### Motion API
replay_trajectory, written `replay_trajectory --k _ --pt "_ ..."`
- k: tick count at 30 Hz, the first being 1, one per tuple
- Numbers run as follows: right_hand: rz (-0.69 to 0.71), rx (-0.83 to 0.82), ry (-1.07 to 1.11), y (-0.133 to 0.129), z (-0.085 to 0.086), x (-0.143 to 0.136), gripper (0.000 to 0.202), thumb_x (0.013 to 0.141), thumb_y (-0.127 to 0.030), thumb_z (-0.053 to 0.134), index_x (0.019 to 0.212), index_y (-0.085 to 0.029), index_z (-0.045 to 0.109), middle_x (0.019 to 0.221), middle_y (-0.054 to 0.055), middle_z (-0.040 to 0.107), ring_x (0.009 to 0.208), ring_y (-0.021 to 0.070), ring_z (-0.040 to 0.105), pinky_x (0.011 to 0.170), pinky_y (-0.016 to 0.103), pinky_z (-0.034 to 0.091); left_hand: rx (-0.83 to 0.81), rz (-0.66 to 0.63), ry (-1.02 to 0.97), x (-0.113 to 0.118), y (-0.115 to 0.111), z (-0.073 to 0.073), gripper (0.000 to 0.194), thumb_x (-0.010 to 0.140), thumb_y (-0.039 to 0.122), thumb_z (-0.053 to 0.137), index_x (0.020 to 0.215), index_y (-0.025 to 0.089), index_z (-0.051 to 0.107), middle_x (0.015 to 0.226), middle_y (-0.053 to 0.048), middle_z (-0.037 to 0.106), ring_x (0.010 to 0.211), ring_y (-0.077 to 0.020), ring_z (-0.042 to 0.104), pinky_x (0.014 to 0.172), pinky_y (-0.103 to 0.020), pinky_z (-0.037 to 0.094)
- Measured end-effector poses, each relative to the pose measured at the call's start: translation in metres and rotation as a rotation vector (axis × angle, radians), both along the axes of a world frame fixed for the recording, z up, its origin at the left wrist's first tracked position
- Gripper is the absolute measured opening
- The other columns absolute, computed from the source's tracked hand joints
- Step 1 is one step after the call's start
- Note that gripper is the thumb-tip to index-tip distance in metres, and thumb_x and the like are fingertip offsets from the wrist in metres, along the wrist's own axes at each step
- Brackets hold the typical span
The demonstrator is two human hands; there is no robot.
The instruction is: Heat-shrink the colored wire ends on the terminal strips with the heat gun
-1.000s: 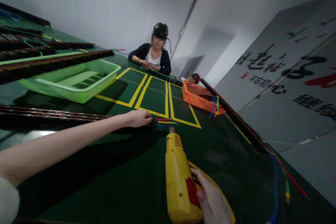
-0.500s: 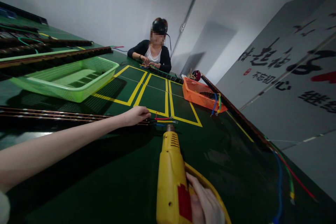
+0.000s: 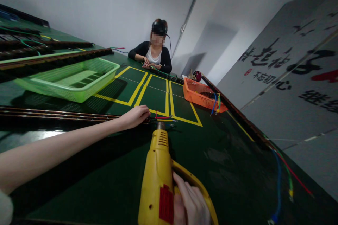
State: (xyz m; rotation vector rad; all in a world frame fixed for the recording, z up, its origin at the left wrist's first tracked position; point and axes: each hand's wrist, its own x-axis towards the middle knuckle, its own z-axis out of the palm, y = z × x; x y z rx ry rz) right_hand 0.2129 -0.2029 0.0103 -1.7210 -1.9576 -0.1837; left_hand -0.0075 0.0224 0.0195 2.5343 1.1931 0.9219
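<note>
My right hand (image 3: 191,200) is wrapped round the handle of a yellow heat gun (image 3: 155,165). The gun's metal nozzle points away from me, close to the ends of the wires. My left hand (image 3: 136,116) is closed in a pinch at the wires (image 3: 165,119), where they leave the end of a long dark strip with coppery rods (image 3: 66,114). Red and yellow wires with metal lugs stick out past my fingers. The blue wire is mostly hidden behind the nozzle. My fingertips are partly hidden, so the exact grip point cannot be seen.
A green basket (image 3: 81,93) stands at the left with a long strip across it. An orange basket (image 3: 198,95) sits at the right, beside another long strip (image 3: 235,116) with hanging wires. Yellow tape (image 3: 167,100) marks the green table. Across it, a person (image 3: 154,52) handles wires.
The heat gun has moved left with my right hand, its nozzle now nearer my left hand and over the blue wire. My left hand has shifted only slightly.
</note>
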Motion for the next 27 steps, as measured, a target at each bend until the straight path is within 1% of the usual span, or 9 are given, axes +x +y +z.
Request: replay_trajectory --k 4,8,10,12,14,17,20,24,27 --pt "0.022 0.016 0.031 0.001 -0.001 -0.004 0.051 0.095 -0.042 0.020 0.110 -0.022 0.064 0.099 0.002 0.070 0.088 0.0191 0.066 0.082 0.034 0.046 0.112 0.074 0.229 0.005 -0.013 0.000 0.028 0.095 0.030 0.030 0.089 0.015 0.053 0.087 -0.006 0.057 0.073 -0.0158 0.056 0.065 -0.027 0.043" --pt "0.023 0.020 0.061 0.005 -0.004 0.000 0.051 0.097 -0.037 0.019 0.098 -0.021 0.068 0.094 0.001 0.071 0.086 0.0175 0.066 0.081 0.032 0.044 0.235 0.149 0.389 0.010 -0.025 -0.002 0.031 0.096 0.029 0.024 0.094 0.015 0.052 0.090 -0.007 0.057 0.080 -0.0181 0.058 0.073 -0.031 0.043" --pt "0.059 0.054 0.049 0.008 -0.004 0.004 0.052 0.097 -0.034 0.019 0.090 -0.021 0.069 0.090 0.001 0.072 0.083 0.0166 0.067 0.080 0.031 0.044 0.259 0.166 0.402 0.010 -0.028 -0.002 0.032 0.097 0.030 0.023 0.096 0.015 0.052 0.092 -0.007 0.058 0.083 -0.0187 0.058 0.075 -0.032 0.043" --pt "0.105 0.059 0.039 0.011 -0.002 0.009 0.051 0.097 -0.032 0.020 0.085 -0.022 0.069 0.084 0.000 0.072 0.076 0.0145 0.066 0.073 0.027 0.045 0.274 0.177 0.414 0.010 -0.031 -0.003 0.034 0.097 0.034 0.024 0.098 0.015 0.052 0.093 -0.008 0.058 0.086 -0.0197 0.058 0.077 -0.032 0.042" --pt "0.116 0.040 0.041 0.013 0.002 0.014 0.048 0.097 -0.031 0.023 0.084 -0.023 0.069 0.081 -0.001 0.072 0.072 0.0127 0.066 0.068 0.025 0.045 0.290 0.189 0.426 0.010 -0.033 -0.003 0.038 0.096 0.039 0.025 0.100 0.014 0.052 0.096 -0.010 0.058 0.089 -0.0212 0.057 0.078 -0.033 0.041" --pt "0.101 0.019 0.041 0.016 0.006 0.024 0.046 0.096 -0.033 0.025 0.085 -0.023 0.069 0.082 0.000 0.072 0.073 0.0132 0.065 0.069 0.024 0.046 0.308 0.190 0.450 0.011 -0.034 -0.006 0.041 0.095 0.042 0.027 0.104 0.012 0.053 0.101 -0.012 0.058 0.093 -0.0237 0.056 0.080 -0.035 0.040" --pt "0.092 0.006 0.036 0.018 0.006 0.037 0.048 0.096 -0.037 0.025 0.089 -0.023 0.070 0.085 0.003 0.072 0.076 0.0147 0.066 0.070 0.025 0.047 0.322 0.181 0.461 0.013 -0.036 -0.011 0.042 0.094 0.039 0.030 0.114 0.008 0.050 0.109 -0.016 0.056 0.099 -0.0256 0.054 0.083 -0.037 0.038" --pt "0.037 0.009 0.042 0.023 0.002 0.055 0.054 0.096 -0.041 0.021 0.092 -0.021 0.070 0.088 0.006 0.072 0.080 0.0165 0.066 0.071 0.027 0.048 0.328 0.131 0.448 0.016 -0.037 -0.014 0.045 0.093 0.030 0.033 0.132 0.008 0.038 0.119 -0.016 0.054 0.105 -0.0246 0.051 0.087 -0.035 0.035" --pt "-0.003 0.017 0.046 0.028 0.000 0.064 0.055 0.096 -0.044 0.021 0.091 -0.020 0.071 0.088 0.006 0.072 0.075 0.0165 0.066 0.068 0.027 0.048 0.327 0.110 0.448 0.016 -0.037 -0.013 0.045 0.092 0.027 0.035 0.133 0.009 0.037 0.119 -0.015 0.054 0.106 -0.0240 0.050 0.090 -0.035 0.034"
